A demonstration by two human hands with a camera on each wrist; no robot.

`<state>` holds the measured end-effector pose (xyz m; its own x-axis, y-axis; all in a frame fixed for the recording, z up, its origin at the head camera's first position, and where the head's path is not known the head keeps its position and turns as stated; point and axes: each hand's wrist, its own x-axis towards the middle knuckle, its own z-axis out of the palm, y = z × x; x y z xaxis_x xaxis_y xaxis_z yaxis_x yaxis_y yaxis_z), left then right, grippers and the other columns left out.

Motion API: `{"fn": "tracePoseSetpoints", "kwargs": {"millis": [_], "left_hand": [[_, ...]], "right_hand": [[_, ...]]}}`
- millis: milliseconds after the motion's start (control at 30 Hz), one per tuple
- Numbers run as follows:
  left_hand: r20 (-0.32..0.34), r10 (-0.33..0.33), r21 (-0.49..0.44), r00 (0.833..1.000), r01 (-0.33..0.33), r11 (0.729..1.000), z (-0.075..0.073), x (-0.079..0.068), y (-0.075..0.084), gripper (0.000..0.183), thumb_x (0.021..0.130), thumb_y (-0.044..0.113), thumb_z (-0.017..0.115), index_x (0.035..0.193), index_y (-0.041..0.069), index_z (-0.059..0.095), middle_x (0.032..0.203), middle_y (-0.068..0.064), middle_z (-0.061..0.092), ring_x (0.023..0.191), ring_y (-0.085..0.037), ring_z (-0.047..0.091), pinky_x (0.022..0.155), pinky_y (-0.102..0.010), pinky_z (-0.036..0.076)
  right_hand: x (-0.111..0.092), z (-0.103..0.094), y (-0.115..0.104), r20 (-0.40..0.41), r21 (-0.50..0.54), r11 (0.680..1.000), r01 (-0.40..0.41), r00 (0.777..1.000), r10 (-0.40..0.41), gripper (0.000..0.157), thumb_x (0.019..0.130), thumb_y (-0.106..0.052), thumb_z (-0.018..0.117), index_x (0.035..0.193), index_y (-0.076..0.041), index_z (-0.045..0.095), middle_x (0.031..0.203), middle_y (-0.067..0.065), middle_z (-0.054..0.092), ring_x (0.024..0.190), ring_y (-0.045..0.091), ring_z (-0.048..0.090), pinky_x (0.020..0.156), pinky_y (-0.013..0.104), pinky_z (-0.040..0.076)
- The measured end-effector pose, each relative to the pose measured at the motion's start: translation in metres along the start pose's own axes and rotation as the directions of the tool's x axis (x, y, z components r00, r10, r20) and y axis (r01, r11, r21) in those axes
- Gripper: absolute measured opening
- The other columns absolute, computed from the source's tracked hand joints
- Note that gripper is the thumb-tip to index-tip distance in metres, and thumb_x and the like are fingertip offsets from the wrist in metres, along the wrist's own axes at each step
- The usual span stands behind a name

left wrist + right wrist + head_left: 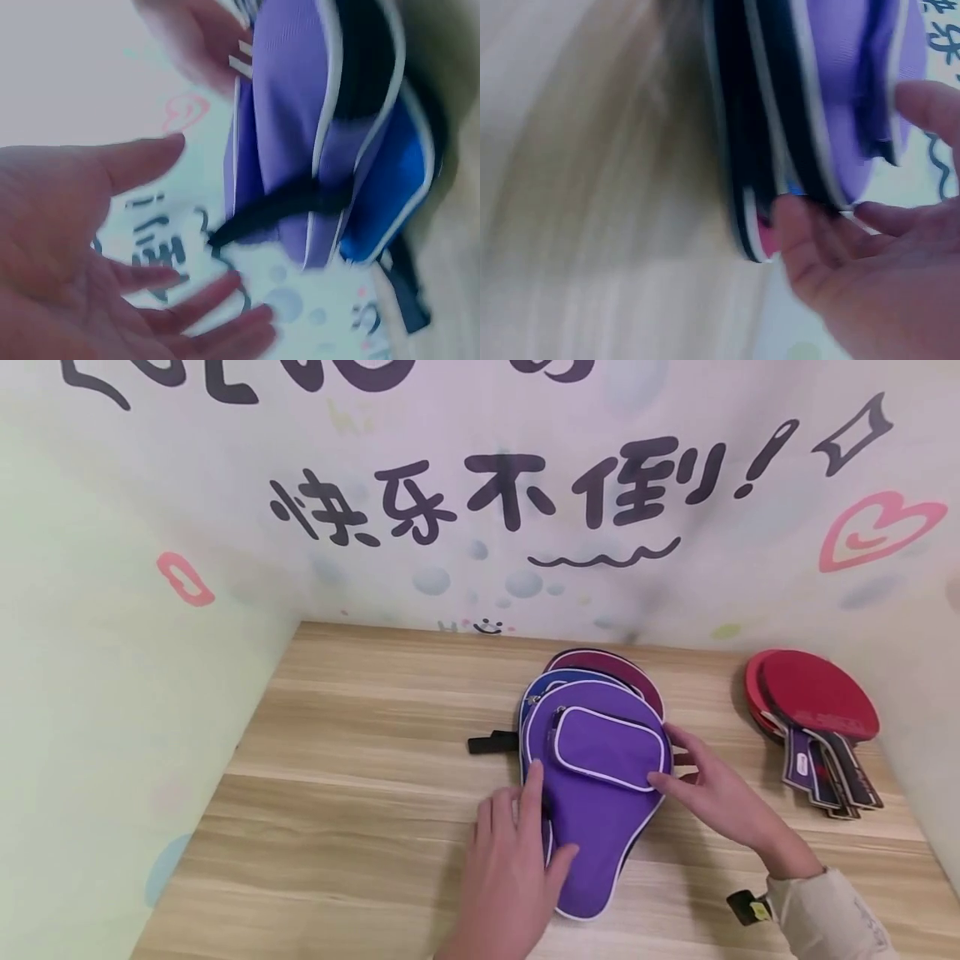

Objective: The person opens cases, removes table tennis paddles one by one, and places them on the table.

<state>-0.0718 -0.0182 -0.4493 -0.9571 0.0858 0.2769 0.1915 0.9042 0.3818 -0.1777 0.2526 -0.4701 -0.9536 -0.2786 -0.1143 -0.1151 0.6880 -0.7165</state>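
Observation:
A purple table tennis paddle case (600,827) with white piping and a zipped front pocket (611,747) lies on top of a stack, its narrow end toward me. Beneath it show a blue case (530,693) and a dark red one (637,672). My right hand (720,793) holds the purple case by its right side, thumb on the pocket and fingers at the edge. In the right wrist view, the fingertips (791,225) are right at the stacked edges. My left hand (510,860) is beside the case's left edge, fingers extended and thumb spread in the left wrist view.
Several red-faced paddles (821,693) lie piled at the right, handles toward me. A black strap (492,742) sticks out left of the stack. A printed wall (405,585) closes off the back of the wooden table (337,777).

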Motion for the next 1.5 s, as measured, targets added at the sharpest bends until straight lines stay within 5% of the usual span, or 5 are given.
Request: {"fn": "tracePoseSetpoints", "kwargs": {"millis": [133,300,667,1067,1500], "left_hand": [[-0.042,0.215,0.008,0.976,-0.215,0.977,0.003,0.02,-0.005,0.083,0.079,0.052,0.07,0.147,0.019,0.036,0.14,-0.008,0.044,0.137,-0.031,0.037,0.111,-0.042,0.038],[0.01,0.358,0.04,0.934,-0.358,0.933,0.027,0.03,-0.002,0.09,0.073,0.061,0.071,0.146,0.02,0.038,0.152,-0.011,0.032,0.148,-0.036,0.018,0.117,-0.049,0.028],[0.078,0.323,0.152,0.943,-0.331,0.931,0.046,0.034,-0.001,0.119,0.05,0.076,0.072,0.15,0.026,0.031,0.162,-0.012,0.011,0.15,-0.036,0.005,0.117,-0.052,0.026],[0.147,0.277,0.197,0.949,-0.303,0.932,0.044,0.033,0.011,0.111,0.053,0.072,0.075,0.147,0.027,0.035,0.163,-0.009,0.002,0.151,-0.034,0.002,0.117,-0.051,0.025],[0.15,0.258,0.23,0.954,-0.288,0.93,0.048,0.031,0.021,0.109,0.054,0.067,0.079,0.146,0.029,0.036,0.163,-0.007,-0.003,0.151,-0.031,-0.003,0.118,-0.049,0.025]], "right_hand": [[0.016,-0.016,-0.024,0.019,-0.113,0.993,0.014,1.0,-0.012,0.072,0.094,-0.04,0.057,0.146,0.002,0.03,0.143,0.027,0.04,0.118,0.046,0.051,0.089,0.048,0.051],[0.051,-0.027,-0.062,0.011,-0.243,0.963,0.115,0.993,-0.116,0.06,0.094,-0.041,0.057,0.134,0.003,0.048,0.131,0.024,0.054,0.119,0.041,0.052,0.096,0.057,0.042],[0.128,0.002,-0.099,0.307,-0.341,0.894,0.291,0.933,-0.186,0.046,0.098,-0.039,0.048,0.132,-0.009,0.057,0.134,0.012,0.059,0.128,0.032,0.051,0.107,0.055,0.036],[0.149,0.013,-0.105,0.375,-0.442,0.844,0.303,0.917,-0.133,0.045,0.093,-0.049,0.052,0.116,-0.014,0.069,0.12,0.009,0.066,0.119,0.031,0.053,0.102,0.053,0.039],[0.154,0.012,-0.107,0.401,-0.282,0.908,0.31,0.898,-0.182,0.013,0.092,-0.034,0.059,0.09,-0.028,0.069,0.099,-0.008,0.064,0.092,0.011,0.055,0.084,0.029,0.043]]}}
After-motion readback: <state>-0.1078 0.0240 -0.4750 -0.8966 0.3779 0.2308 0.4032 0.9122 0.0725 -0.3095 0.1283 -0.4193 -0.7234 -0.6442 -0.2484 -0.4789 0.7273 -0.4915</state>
